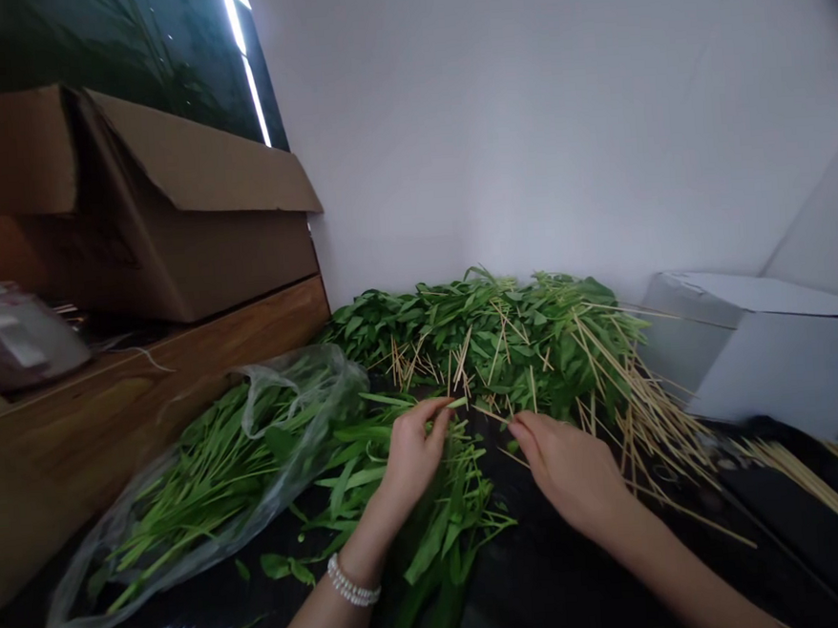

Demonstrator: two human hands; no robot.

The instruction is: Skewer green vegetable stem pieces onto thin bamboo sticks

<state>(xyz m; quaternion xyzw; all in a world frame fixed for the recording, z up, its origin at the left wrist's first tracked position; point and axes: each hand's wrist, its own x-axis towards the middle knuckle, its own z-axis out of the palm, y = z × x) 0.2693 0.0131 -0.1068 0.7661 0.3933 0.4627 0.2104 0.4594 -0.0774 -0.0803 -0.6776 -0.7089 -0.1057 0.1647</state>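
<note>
Between the thumb and fingers of my left hand (412, 451) is a pale green stem (458, 403), its cut end facing right. My right hand (569, 461) pinches a thin wooden skewer (490, 412), whose tip points left toward the stem with a small gap between them. Loose leafy greens (435, 542) lie under and around my left hand. Behind both hands, a heap of leafy greens (455, 316) has several skewers sticking out of it. More bare skewers (652, 412) fan out to the right of my right hand.
A clear plastic bag (157, 581) of long-stemmed greens lies at left on the black sheet (510, 585). An open cardboard box (235, 250) stands on a wooden ledge (248, 335). At right is a white box (787, 355), with a skewer bundle (810, 478) before it. A white wall (520, 116) rises behind.
</note>
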